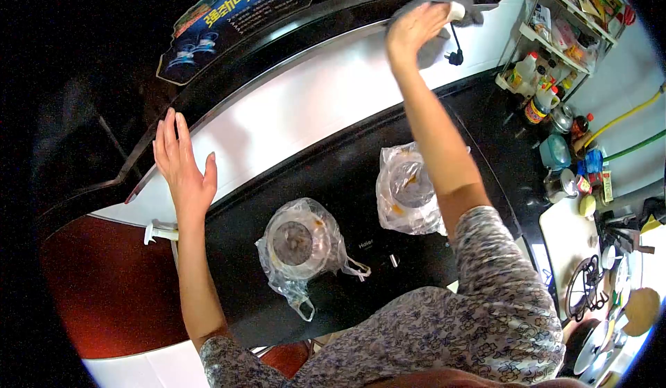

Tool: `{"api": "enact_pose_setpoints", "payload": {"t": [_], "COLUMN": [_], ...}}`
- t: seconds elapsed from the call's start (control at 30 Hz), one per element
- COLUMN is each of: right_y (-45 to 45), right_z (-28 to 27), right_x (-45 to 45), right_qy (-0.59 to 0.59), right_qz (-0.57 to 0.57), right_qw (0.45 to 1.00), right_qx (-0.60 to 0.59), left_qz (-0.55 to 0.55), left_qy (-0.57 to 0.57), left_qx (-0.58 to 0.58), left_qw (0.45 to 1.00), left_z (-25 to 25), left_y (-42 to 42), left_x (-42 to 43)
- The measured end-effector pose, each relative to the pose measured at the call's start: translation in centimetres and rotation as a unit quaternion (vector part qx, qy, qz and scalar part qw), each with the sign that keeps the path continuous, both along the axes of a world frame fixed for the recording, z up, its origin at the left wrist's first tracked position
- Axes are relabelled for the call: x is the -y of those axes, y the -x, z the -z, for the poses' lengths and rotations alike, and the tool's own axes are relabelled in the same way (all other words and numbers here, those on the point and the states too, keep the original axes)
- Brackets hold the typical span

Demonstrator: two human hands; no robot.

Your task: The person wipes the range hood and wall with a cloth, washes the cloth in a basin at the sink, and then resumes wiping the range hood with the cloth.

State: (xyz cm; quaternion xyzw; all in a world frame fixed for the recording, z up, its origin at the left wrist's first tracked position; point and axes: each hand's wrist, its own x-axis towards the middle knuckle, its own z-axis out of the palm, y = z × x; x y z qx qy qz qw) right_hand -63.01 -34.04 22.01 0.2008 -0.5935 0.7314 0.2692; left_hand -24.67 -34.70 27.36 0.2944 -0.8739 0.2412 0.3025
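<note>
My right hand is up at the right part of the dark range hood's lower edge, its fingers over a grey cloth that it holds against the hood. Toward the left end of that edge, my left hand is raised with fingers stretched and thumb apart, holding nothing. Whether its fingertips touch the hood, I cannot tell. Below my arms is a black cooktop with two burners under clear plastic bags, the left bag fully visible and the right bag partly behind my right arm.
A black plug hangs on a cord beside the cloth. At the right, a corner rack holds bottles and packets. A white cutting board, jars and pans crowd the right counter. A colourful sticker is on the hood.
</note>
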Motion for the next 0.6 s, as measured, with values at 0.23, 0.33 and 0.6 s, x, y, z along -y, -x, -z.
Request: {"api": "enact_pose_setpoints", "payload": {"t": [0.23, 0.33, 0.6], "right_y": [-11.0, -6.6, -9.8], "right_z": [2.0, -1.1, 2.4], "right_x": [0.2, -3.2, 0.4], "right_qy": [-0.257, -0.209, -0.218], "right_qz": [-0.091, -0.187, -0.016], "right_qw": [0.939, 0.959, 0.958], "right_qx": [-0.21, 0.033, -0.184], "left_qz": [0.008, -0.006, 0.002], "left_qy": [0.013, 0.006, 0.002], "left_qx": [-0.01, -0.004, -0.027], "left_qw": [1.0, 1.0, 1.0], "left_z": [0.2, 0.1, 0.4], "left_y": [0.5, 0.1, 0.3], "left_x": [0.1, 0.0, 0.0]}}
